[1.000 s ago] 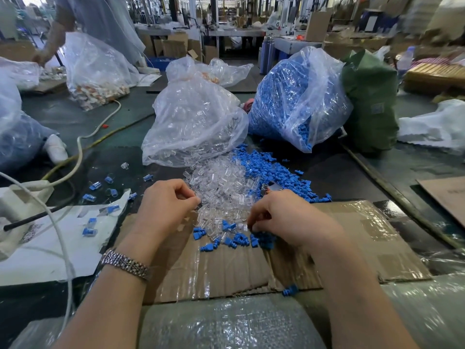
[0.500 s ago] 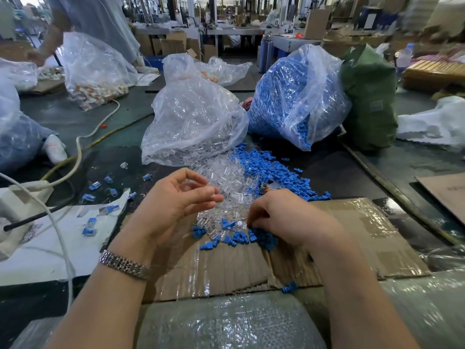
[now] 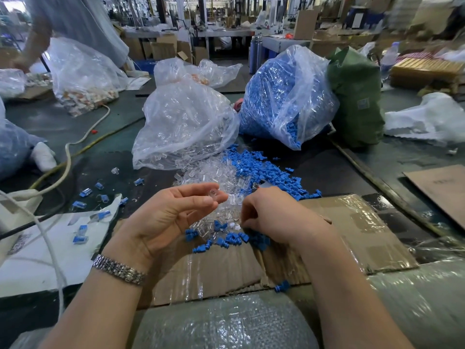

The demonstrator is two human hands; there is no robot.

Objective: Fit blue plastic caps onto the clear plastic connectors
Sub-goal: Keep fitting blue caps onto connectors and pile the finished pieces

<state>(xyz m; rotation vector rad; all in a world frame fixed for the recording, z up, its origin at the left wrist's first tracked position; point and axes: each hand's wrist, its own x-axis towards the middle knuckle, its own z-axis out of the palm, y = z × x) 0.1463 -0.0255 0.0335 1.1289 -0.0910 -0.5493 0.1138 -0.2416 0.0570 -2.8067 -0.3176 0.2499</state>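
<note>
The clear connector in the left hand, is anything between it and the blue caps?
Nothing visible. The left hand pinches the connector above the pile; the right hand reaches the caps just below.

The right hand [image 3: 274, 217] hides its own fingertips and whatever they pinch; the far shelves [image 3: 415, 18] are blurred.

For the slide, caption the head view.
Left hand pinches a clear connector; right hand picks among blue caps.
</note>
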